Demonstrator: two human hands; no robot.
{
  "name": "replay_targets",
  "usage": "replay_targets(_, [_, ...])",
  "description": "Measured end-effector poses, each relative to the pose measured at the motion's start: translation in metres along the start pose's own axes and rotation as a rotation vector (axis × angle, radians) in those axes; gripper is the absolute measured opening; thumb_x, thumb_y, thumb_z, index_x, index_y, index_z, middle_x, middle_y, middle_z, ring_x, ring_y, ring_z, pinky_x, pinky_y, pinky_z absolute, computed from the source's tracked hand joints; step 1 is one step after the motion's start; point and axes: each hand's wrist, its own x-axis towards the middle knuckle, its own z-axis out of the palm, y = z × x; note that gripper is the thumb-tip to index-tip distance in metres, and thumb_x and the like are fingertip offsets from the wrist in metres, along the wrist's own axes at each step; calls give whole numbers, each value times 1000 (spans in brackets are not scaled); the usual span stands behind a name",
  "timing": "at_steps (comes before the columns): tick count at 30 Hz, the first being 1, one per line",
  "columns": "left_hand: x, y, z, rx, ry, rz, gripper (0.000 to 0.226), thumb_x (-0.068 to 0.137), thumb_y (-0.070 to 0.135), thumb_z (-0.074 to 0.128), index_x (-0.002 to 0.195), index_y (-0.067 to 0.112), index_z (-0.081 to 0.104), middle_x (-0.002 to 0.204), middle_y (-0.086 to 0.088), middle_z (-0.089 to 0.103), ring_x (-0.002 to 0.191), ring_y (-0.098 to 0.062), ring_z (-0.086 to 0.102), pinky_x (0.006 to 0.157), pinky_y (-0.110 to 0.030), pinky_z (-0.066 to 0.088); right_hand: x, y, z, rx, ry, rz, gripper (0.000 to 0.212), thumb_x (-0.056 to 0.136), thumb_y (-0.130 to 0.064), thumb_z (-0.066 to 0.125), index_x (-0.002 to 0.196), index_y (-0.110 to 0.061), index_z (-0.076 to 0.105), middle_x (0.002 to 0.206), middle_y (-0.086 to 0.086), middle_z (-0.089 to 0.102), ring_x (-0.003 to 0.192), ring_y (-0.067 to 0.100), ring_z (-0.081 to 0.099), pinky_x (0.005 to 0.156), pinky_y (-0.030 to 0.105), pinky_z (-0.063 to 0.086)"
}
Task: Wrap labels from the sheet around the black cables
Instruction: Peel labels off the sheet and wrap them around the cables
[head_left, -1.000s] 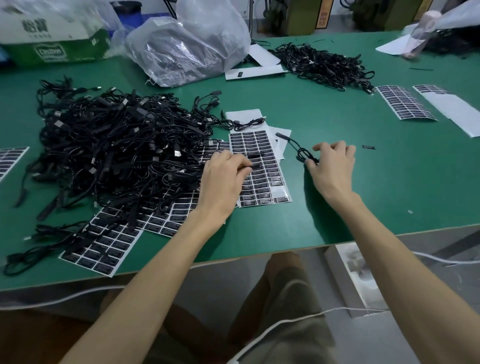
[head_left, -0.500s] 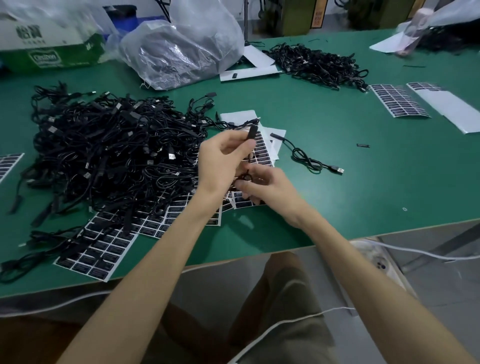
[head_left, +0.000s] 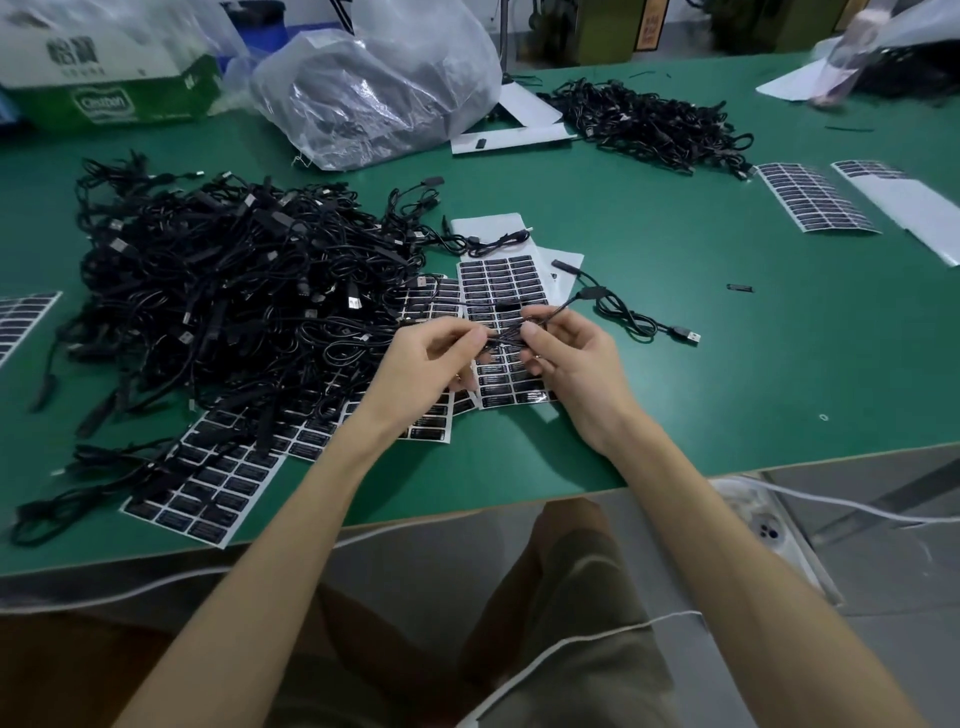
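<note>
Two hands at work above the label sheet (head_left: 506, 332): left hand (head_left: 421, 364) and right hand (head_left: 569, 364) both pinched shut on one black cable (head_left: 623, 317), held taut between the fingertips just over the sheet's middle, the rest of it trailing off toward three o'clock to a plug lying on the green table (head_left: 675, 441). Whether a label already sits under the fingers: cannot tell, too small and too blurred. Likely trouble from here: a label folding crooked or sticking to itself if the cable twists or slackens between the pinches; a fingertip catching the adhesive; the trailing tail dragging the sheet askew. Counted: one cable in hand; one big tangled pile (head_left: 223, 312) at nine o'clock and one smaller pile (head_left: 654, 124) at one o'clock, strands beyond counting; roughly six label sheets in view, some overlapping under the big pile; one plastic bag (head_left: 374, 88) at twelve o'clock; one carton (head_left: 104, 67) at eleven.
</note>
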Motion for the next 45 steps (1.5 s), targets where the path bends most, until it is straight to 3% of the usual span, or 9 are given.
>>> replay_targets(4, [-3, -3, -5, -111, -4, -39, 24, 97, 9, 71, 121, 7, 71, 80, -6, 74, 73, -22, 66, 66, -28, 55, -1, -1, 1, 35, 2, 4, 18, 96, -1, 67, 112, -11, 68, 88, 4, 67, 73, 14, 64, 67, 23, 52])
replay_targets(15, [-14, -7, -11, -256, 50, -81, 23, 98, 3, 66, 120, -1, 69, 98, -18, 78, 71, -24, 73, 61, -27, 59, 1, -1, 2, 66, 106, 42, 16, 104, -24, 62, 105, -10, 70, 74, -5, 63, 63, 9, 56, 58, 18, 45])
replay_targets(20, [-16, 0, -22, 39, -6, -69, 20, 99, 0, 63, 113, 10, 72, 108, -4, 76, 99, -18, 74, 89, -28, 59, 1, 0, -1, -42, 80, 42, 13, 102, -22, 64, 96, -12, 68, 68, -3, 55, 58, 10, 45, 57, 25, 29])
replay_targets(25, [-14, 21, -23, 397, -169, 7, 23, 99, 15, 65, 122, 20, 69, 120, 7, 68, 110, 0, 64, 100, -20, 48, -1, 0, 2, -60, -30, -1, 13, 95, -14, 73, 99, -2, 69, 75, 7, 65, 64, 14, 60, 60, 21, 49])
replay_targets(31, [4, 36, 13, 311, 4, 71, 21, 101, 29, 63, 119, 21, 71, 114, 8, 70, 103, -6, 67, 93, -24, 52, -4, 2, 6, -203, -78, -57, 13, 89, -7, 77, 88, -2, 65, 70, 12, 69, 57, 17, 63, 54, 22, 49])
replay_targets(36, [13, 27, 39, 119, 66, 74, 7, 95, 14, 73, 101, 17, 74, 81, 6, 74, 64, -31, 70, 54, -24, 57, -8, 3, 10, -314, -156, -95, 18, 88, -3, 70, 90, -19, 77, 62, 10, 68, 54, 17, 58, 49, 20, 44])
replay_targets(39, [15, 15, 41, -35, 181, 51, 5, 96, 13, 71, 93, 15, 74, 82, -2, 76, 67, -27, 73, 55, -28, 58, -8, 1, 12, -341, -139, -103, 10, 94, -7, 72, 97, -14, 77, 64, 7, 68, 55, 18, 55, 50, 21, 44])
replay_targets(42, [21, 4, 42, -115, 257, 2, 8, 101, 12, 65, 96, 12, 71, 89, -5, 76, 76, -17, 74, 61, -28, 59, -10, 1, 16, -404, 90, -214, 10, 98, -9, 64, 101, -15, 72, 69, 4, 70, 52, 16, 58, 48, 27, 45])
replay_targets(45, [27, -4, 49, -42, 239, -24, 8, 104, 15, 60, 100, 12, 67, 89, -2, 76, 64, -16, 70, 55, -28, 54, -15, 1, 19, -367, 323, -359, 12, 102, -9, 52, 102, -16, 62, 72, 0, 67, 53, 18, 54, 49, 30, 44])
